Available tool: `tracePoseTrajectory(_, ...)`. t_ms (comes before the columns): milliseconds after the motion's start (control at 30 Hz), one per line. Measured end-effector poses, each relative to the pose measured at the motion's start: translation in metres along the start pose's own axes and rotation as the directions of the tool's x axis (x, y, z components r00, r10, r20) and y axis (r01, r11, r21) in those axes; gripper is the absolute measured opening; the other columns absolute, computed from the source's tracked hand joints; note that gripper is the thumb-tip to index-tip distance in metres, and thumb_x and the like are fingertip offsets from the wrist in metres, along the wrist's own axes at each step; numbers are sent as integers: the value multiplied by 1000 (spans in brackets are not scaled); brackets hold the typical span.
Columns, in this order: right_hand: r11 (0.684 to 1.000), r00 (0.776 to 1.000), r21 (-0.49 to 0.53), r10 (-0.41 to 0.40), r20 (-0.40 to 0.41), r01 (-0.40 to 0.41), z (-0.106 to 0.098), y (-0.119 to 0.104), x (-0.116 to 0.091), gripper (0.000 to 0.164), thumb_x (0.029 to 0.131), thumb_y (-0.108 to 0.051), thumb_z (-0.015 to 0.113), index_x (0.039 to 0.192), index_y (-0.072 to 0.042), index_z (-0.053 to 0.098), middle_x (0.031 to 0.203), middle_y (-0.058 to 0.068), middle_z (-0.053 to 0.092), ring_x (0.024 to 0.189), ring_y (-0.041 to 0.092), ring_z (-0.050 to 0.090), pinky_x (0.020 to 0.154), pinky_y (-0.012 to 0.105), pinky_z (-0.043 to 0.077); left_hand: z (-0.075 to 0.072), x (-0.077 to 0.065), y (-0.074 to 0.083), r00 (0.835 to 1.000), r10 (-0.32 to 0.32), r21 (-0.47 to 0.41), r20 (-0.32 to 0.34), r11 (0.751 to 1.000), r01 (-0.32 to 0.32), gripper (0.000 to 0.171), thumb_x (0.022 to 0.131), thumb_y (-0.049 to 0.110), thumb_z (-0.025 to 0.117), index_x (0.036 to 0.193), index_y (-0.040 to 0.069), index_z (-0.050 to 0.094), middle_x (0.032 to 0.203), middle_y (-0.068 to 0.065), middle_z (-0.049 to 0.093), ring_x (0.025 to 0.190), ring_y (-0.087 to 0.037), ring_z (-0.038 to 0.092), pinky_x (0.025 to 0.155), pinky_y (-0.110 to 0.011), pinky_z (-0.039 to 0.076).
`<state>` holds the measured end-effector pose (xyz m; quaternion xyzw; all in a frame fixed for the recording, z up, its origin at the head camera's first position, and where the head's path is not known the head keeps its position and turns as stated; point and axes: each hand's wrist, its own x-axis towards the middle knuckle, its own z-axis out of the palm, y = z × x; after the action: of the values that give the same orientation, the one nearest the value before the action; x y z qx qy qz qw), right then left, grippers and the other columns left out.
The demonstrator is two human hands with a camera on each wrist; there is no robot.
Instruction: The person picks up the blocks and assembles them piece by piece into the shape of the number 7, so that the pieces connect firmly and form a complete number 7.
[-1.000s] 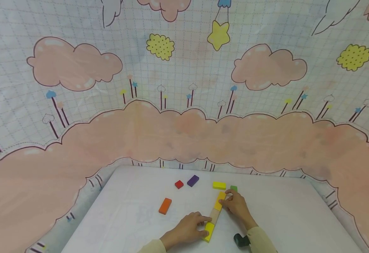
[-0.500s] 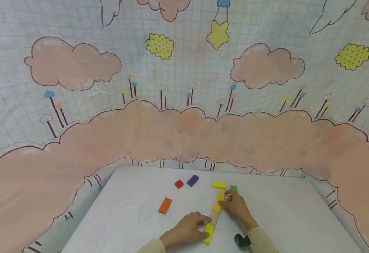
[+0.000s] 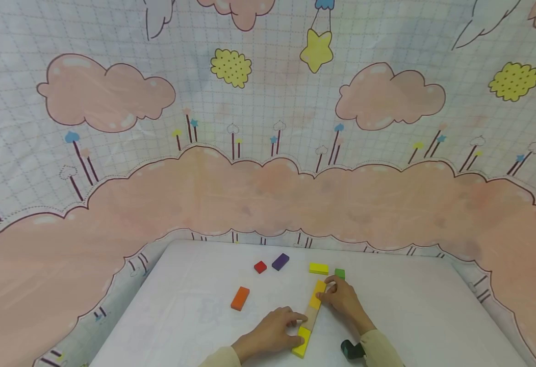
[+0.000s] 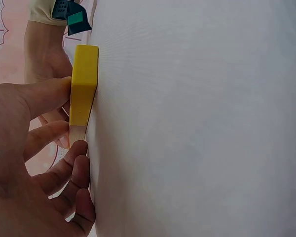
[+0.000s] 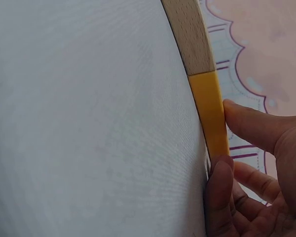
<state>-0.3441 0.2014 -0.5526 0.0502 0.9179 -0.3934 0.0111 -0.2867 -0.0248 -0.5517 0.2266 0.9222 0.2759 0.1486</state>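
As two bare hands steady a slanting row of three blocks, the left hand is at the near end and the right hand at the far one. Lying end to end and touching are a lemon-yellow block nearest the person, a plain wooden block in the middle and a golden block beyond. The left hand's fingers are loosely bent and grasp nothing: the thumb presses the lemon-yellow block, the forefinger the plain wooden block. The right hand grips the golden block, thumb against it, forefinger curled at its far end. Keeping the row straight probably calls for light, even pressure from both ends; a one-sided push could kink a joint. The white tabletop has a cloth-like weave up close. Across it lie an orange block, a red block, a purple block, a second yellow block and a partly hidden green block. A backdrop rises behind, pale and gridded, printed with peach clouds and yellow stars.
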Motion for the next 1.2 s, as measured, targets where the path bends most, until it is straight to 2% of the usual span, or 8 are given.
tracePoseTrajectory(233,1000,1000,1,-2,2,2,1,1,0,52,79,-33,81,117,-6,59,79,4,56,70,17,50,59,27,40,-2,2,-1,1000,-2,33,8,999,1,46,83,43,76,126,42,61,99,16,58,88,-5,48,90,-36,50)
tracePoseTrajectory(500,1000,1000,4,-22,16,22,1,1,-2,49,78,-32,82,114,-7,61,79,3,57,71,17,50,60,28,39,-6,2,-2,999,37,47,40,998,-39,53,81,45,77,130,45,57,104,17,58,93,-3,48,95,-38,48)
tracePoseTrajectory(733,1000,1000,-23,-14,24,15,1,-1,-1,47,76,-32,83,111,-9,62,79,2,58,71,17,51,61,27,39,-7,3,-3,997,42,70,60,996,-46,60,79,48,78,133,48,53,111,18,57,99,-4,48,97,-39,47)
tracePoseTrajectory(1033,999,1000,-49,-16,27,18,7,-6,-20,48,75,-32,85,108,-8,61,78,2,58,70,16,49,60,27,39,-10,-7,-7,992,70,120,108,989,-83,68,76,50,80,137,50,49,113,19,55,100,-4,45,96,-36,47)
tracePoseTrajectory(1200,998,999,-42,-36,23,37,9,-8,-31,49,75,-32,85,108,-6,60,78,2,57,70,16,49,60,27,38,-13,-12,-7,987,58,129,148,989,-78,71,75,50,81,138,50,47,113,18,55,100,-5,45,95,-37,49)
